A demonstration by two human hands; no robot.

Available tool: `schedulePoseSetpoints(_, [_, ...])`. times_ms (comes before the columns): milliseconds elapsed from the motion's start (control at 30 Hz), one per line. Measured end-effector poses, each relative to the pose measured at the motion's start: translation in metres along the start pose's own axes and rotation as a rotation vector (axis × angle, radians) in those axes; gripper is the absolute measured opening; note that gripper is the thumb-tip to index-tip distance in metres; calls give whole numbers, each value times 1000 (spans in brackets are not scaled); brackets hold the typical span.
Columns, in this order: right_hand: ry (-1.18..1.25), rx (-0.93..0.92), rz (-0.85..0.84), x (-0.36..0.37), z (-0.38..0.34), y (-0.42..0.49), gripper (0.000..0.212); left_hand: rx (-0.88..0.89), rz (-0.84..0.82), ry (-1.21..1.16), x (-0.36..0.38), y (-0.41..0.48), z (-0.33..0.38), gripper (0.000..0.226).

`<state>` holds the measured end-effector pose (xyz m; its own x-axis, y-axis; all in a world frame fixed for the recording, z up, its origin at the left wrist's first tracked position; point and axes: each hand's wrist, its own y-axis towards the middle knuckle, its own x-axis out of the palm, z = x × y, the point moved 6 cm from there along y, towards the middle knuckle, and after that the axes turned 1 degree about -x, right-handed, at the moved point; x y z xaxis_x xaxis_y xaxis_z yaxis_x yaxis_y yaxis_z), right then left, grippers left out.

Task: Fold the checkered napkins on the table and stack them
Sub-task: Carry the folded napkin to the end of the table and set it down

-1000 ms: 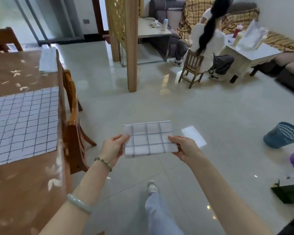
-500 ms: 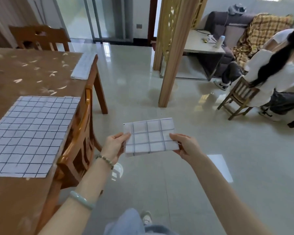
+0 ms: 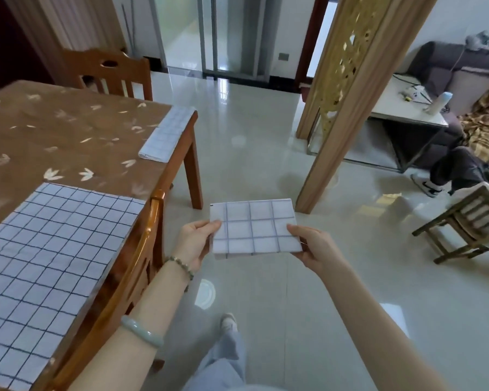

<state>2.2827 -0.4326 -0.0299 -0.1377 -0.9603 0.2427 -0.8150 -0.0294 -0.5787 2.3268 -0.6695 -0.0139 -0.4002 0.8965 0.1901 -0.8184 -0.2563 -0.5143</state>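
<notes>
Left hand [image 3: 194,244], right hand [image 3: 315,246]: pinch grips on soft folded rectangular checkered napkin [image 3: 256,228]

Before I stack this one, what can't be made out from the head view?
Head view only:
1. Folded napkin in the left hand and right hand: the cloth hides its underside and the fingers beneath; layers uncountable.
2. Open napkin on the table: cut off by the left and bottom edges.
3. Folded cloth at the far table corner: too small to tell one napkin from several.
</notes>
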Motion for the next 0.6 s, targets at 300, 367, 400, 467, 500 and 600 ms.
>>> schedulePoseSetpoints(300, [-39,16,-75,80,-87,128,5,47,120,-49,13,124,89,8])
schedulePoseSetpoints(367, [-59,27,-83,95,-100,152,6,52,146,-68,11,145,101,9])
schedulePoseSetpoints(400, [-62,33,-95,102,-105,164,8,52,154,-75,10,156,105,8])
schedulePoseSetpoints(467, [-77,44,-121,118,-116,190,11,48,177,-87,6,178,113,5])
schedulePoseSetpoints(500, [-93,55,-130,125,-121,203,12,49,195,-99,4,189,117,5])
schedulePoseSetpoints(600, [-144,89,-162,151,-134,246,9,56,251,-126,0,224,131,9])
